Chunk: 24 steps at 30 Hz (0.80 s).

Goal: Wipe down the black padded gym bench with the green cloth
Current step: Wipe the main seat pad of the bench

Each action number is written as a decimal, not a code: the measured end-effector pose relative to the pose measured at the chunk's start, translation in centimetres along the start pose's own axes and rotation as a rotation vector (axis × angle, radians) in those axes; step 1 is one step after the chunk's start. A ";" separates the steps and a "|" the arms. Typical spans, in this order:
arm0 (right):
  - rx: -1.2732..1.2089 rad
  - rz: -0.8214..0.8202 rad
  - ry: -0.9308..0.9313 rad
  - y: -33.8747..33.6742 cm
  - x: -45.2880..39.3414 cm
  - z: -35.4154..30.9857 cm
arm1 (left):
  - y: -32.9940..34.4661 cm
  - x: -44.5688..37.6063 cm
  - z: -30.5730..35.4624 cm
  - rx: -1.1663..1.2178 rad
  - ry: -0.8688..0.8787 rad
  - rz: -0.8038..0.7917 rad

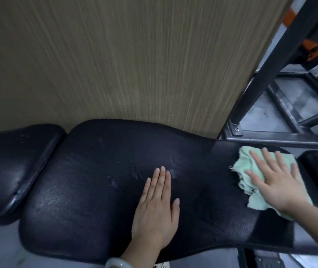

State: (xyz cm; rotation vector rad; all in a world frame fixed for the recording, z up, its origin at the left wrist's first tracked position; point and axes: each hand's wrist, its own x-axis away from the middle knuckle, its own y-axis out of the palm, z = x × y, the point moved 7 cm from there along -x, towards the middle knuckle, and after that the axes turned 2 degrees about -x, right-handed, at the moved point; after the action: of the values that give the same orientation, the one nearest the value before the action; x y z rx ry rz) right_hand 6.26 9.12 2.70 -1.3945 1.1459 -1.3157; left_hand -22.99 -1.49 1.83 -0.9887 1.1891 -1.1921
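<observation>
**Both palms flat on the bench, cloth under my right**

Nearest to me, a pale, smooth bangle (119, 263) sits on my left wrist at the bottom edge of the view. Just beyond it my left hand (156, 213) lies flat on the black padded gym bench (88, 190), fingers straight and close together, thumb out to the side; its grip is released and it holds nothing, only resting on the worn, slightly cracked middle of the long pad.

To the right, my right hand (278, 180) presses down on the crumpled light green cloth (258, 203), fingers spread and straight over it. That grip is also released: the palm pins the cloth to the pad instead of clasping it. The cloth lies on the narrow right end of the long pad, bunched at its left edge, with one corner trailing back under my wrist.

At the left, a separate shorter black seat pad (13, 167) sits just beside the long one, a thin gap between them.

Behind the right end of the bench, a dark metal frame (282, 138) of bars runs across, and a black post (270, 60) rises at a slant from a bolted plate. Farthest off, a wood-grain panel (115, 55) fills the background behind the bench.
</observation>
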 end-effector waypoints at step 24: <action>0.003 -0.059 -0.411 1.3 0.3 -15.0 | 0.5 -0.4 -0.2 0.009 0.000 -0.002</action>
State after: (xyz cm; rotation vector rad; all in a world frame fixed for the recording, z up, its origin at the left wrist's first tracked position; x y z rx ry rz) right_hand -8.82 8.56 2.29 -1.6138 0.8303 -1.0046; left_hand -23.10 -1.00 1.42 -0.9837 1.1824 -1.1981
